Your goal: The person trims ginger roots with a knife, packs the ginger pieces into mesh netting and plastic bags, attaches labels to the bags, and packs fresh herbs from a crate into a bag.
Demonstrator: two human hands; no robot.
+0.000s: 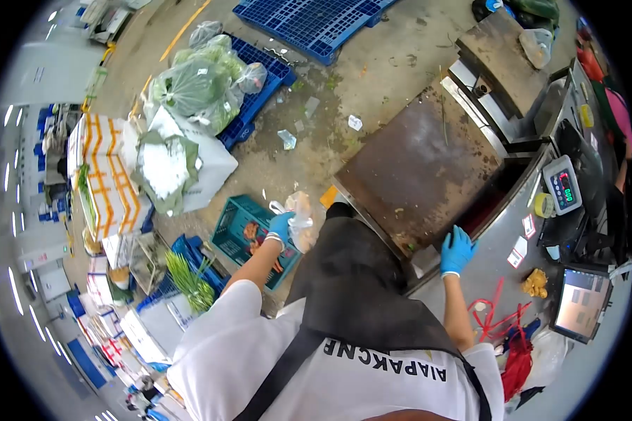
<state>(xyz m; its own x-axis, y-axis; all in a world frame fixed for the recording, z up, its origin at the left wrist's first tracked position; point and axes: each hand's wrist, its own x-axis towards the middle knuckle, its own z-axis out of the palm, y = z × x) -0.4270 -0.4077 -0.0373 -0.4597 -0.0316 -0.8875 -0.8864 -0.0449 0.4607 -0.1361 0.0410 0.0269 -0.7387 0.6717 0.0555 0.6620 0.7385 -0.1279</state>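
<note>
Overhead view; at nine o'clock, the gloved left hand [279,226] grasps the gathered top of a clear plastic bag [303,226]; the bag is by the rim of a green crate [225,216], whether over or beside it I cannot tell; at four o'clock, the gloved right hand [458,252] rests released on a metal counter [497,242]; a firm neck grip, clear of the rim, should spare the thin film.

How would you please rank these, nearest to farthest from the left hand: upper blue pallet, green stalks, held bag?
1. Held bag: in the left hand.
2. Green stalks: off to its left.
3. Upper blue pallet: well ahead.
</note>
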